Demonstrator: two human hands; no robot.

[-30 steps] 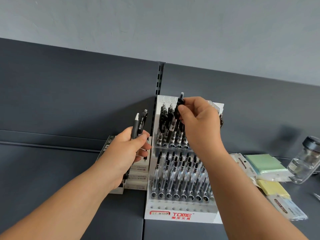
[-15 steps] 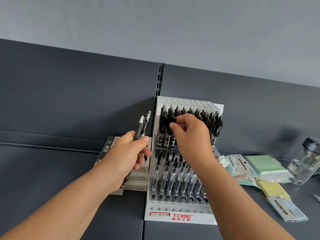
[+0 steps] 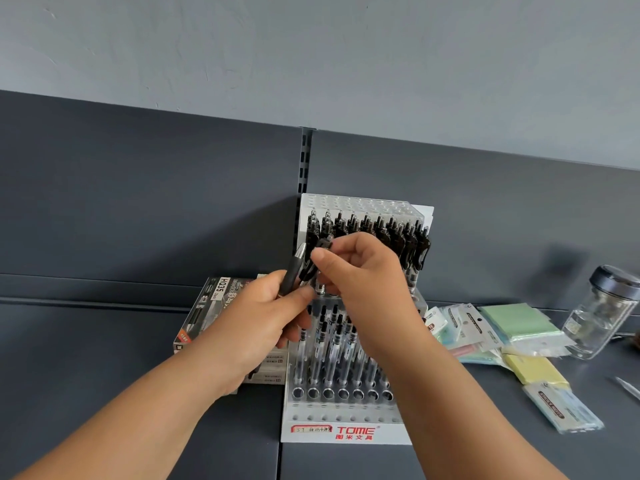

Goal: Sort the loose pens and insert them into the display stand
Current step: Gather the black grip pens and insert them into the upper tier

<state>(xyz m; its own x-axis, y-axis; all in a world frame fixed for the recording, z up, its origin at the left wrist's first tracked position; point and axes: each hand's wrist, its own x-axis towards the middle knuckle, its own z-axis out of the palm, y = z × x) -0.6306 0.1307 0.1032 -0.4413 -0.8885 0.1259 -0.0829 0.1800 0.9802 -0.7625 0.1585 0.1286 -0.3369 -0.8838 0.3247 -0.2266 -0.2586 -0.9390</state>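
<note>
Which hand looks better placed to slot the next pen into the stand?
The right hand: it pinches the top of one pen directly in front of the display stand's upper rows. The left hand grips the loose pens, so it serves as holder.

The left hand (image 3: 263, 317) and right hand (image 3: 363, 271) are bare, with short, plain nails. The left forearm (image 3: 138, 420) and right forearm (image 3: 450, 410) are bare too, right to the frame's edge.

Middle of the display stand (image 3: 346, 431) hidden behind the right hand (image 3: 360, 268), lower ends of the pens (image 3: 294, 268) buried in the left hand (image 3: 256, 323), pen box (image 3: 207, 306) half covered — small print unreadable, jar (image 3: 602, 313) clipped at the right border.
</note>
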